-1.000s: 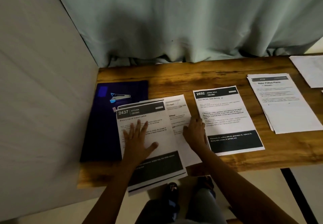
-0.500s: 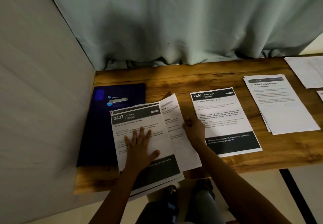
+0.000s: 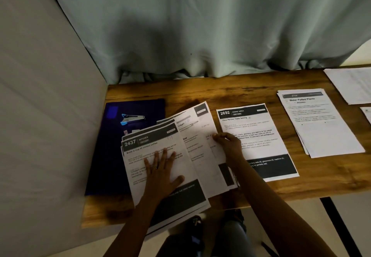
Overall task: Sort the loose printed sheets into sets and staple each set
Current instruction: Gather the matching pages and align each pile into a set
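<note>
One loose sheet (image 3: 197, 128) is the item in hand. Its right edge is raised off the wooden table (image 3: 220, 90). Its long axis runs away from us and leans to the right at the far end. It has a dark header bar at the far corner, but the print is too blurred to read, so we cannot tell which set it belongs to.

The right hand (image 3: 228, 143) holds this sheet about midway along its right edge, with fingers curled and thumb and fingertips pinched on the paper. The sheet therefore lies to the left of that hand, extending beyond it and back toward us. More sheets lie beneath it, below the wrist.

The left hand (image 3: 160, 168) lies flat with fingers straight and spread, pressing on the 2437 KITCHEN stack (image 3: 148, 142). The loose sheet's left margin meets this stack's right edge. We cannot tell how far it runs underneath.

Just right of the right hand, partly under its forearm, lies the 2692 DINING AREA sheet (image 3: 259, 128). The Water Potted Plants pile (image 3: 321, 128) lies well beyond that, further right.

We judge that the right hand alone should carry the sheet. A move rightward is short, while a move leftward must first clear the left hand.

The stapler (image 3: 132, 117) rests on a dark blue folder (image 3: 112, 152) beyond and to the left of the left hand, which is the nearer hand to it.
</note>
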Action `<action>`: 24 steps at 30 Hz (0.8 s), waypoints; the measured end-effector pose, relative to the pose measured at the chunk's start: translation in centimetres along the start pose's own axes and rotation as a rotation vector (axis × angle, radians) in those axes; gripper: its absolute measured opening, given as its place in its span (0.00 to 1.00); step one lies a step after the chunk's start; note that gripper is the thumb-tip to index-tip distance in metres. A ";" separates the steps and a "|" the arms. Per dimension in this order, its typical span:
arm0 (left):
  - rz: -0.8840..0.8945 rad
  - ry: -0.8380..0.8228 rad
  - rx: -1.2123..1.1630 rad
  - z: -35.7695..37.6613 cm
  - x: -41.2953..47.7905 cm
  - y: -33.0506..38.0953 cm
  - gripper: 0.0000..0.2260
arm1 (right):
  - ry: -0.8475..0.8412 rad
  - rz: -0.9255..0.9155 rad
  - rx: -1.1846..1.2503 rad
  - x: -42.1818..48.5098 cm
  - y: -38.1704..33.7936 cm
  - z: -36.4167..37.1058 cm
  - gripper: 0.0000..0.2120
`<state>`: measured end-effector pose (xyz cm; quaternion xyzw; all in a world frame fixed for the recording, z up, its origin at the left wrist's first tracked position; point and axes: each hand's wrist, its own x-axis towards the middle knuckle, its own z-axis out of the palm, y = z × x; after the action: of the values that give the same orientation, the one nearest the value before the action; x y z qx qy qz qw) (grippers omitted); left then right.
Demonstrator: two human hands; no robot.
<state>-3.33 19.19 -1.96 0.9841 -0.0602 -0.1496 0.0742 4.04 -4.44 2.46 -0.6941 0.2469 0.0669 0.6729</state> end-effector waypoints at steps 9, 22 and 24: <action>-0.008 0.020 0.004 0.1 -0.1 -0.1 0.43 | 0.245 -0.355 -0.199 1.2 -5.8 -3.9 0.09; -0.488 0.242 -0.478 -1.5 -1.4 -2.6 0.43 | 0.118 -0.371 -0.566 2.1 -10.9 -8.2 0.09; -0.481 0.253 -0.543 -1.2 -1.4 -3.2 0.44 | 0.093 -0.298 -0.594 2.7 -9.1 -7.5 0.12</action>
<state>-3.98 22.71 -0.93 0.9253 0.2241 -0.0506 0.3017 8.50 -12.61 10.14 -0.8907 0.1430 0.0051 0.4316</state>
